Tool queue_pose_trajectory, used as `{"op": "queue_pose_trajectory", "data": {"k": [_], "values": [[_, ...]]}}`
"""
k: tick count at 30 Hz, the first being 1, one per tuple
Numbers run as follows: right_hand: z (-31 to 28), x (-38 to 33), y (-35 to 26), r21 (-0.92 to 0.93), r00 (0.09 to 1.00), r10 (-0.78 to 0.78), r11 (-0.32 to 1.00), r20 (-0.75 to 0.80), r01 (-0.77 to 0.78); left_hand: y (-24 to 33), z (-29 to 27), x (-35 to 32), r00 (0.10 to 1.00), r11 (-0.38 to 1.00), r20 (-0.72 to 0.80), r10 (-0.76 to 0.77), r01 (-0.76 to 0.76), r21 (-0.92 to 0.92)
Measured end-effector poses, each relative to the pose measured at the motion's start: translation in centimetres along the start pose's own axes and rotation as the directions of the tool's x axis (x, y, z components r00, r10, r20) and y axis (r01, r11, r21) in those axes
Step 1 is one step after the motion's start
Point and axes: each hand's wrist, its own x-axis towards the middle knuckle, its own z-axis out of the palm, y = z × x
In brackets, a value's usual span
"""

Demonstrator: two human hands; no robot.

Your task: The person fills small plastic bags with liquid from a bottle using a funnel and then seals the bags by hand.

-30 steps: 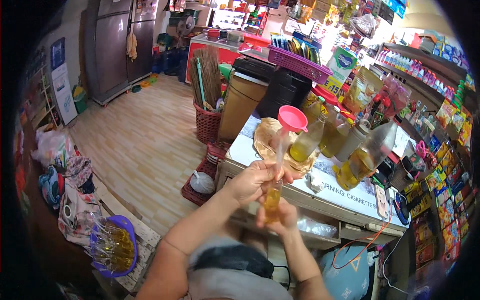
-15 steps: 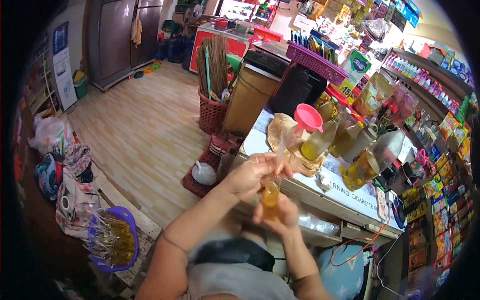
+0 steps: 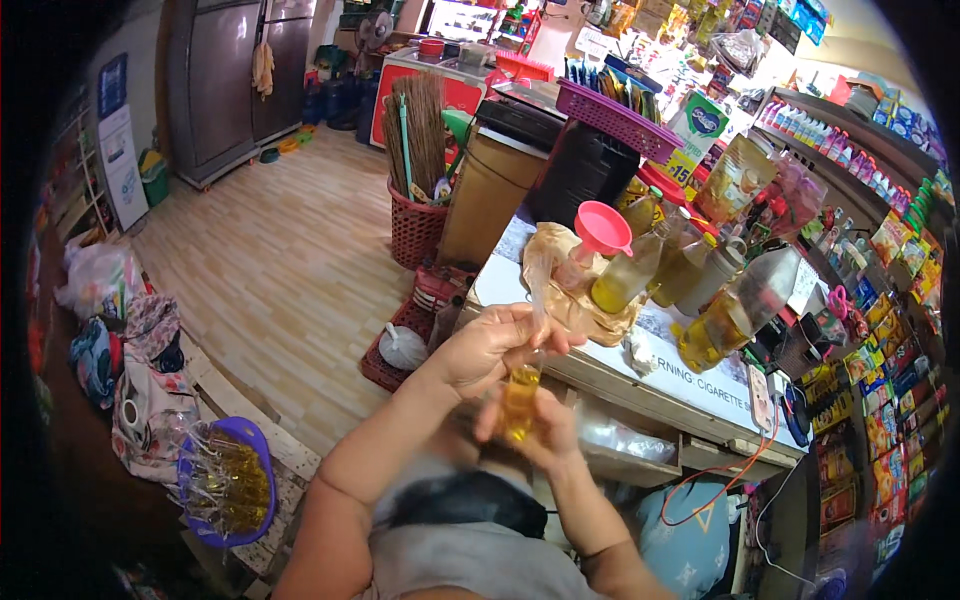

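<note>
Between my hands, in front of the counter's edge, hangs a small clear plastic bag of yellow liquid (image 3: 521,392). My left hand (image 3: 482,350) is closed on its narrow twisted neck, and the bag's loose top sticks up above the fingers. Lower down, my right hand (image 3: 548,428) curls round the filled part; its fingers are somewhat blurred. Beyond them, a pink funnel (image 3: 603,229) sits over crumpled brown paper (image 3: 550,248) on the counter. Beside it stands a glass bottle (image 3: 622,285) with yellow liquid in it, and a larger bottle (image 3: 715,335) lies tilted to the right.
A blue-purple basin (image 3: 262,478) at lower left holds several similar filled bags. An open drawer (image 3: 640,470) with clear plastic sits under the counter (image 3: 690,385). An orange cable (image 3: 715,488) hangs at its right. A reddish basket of brooms (image 3: 415,225) stands on the floor.
Both hands and the bag have shifted slightly left and the bag hangs more upright. My right hand's fingers have moved on the bag's lower part. The whole view has turned a little.
</note>
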Motion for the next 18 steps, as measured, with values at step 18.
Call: {"op": "queue_pose_trajectory", "data": {"k": [18], "values": [[-0.8, -1.1, 0.7, -0.447, 0.845, -0.533, 0.765, -0.037, 0.463, -1.7, 1.5, 1.0, 0.993, 0.989, -0.109, 0.045, -0.029, 0.146]]}}
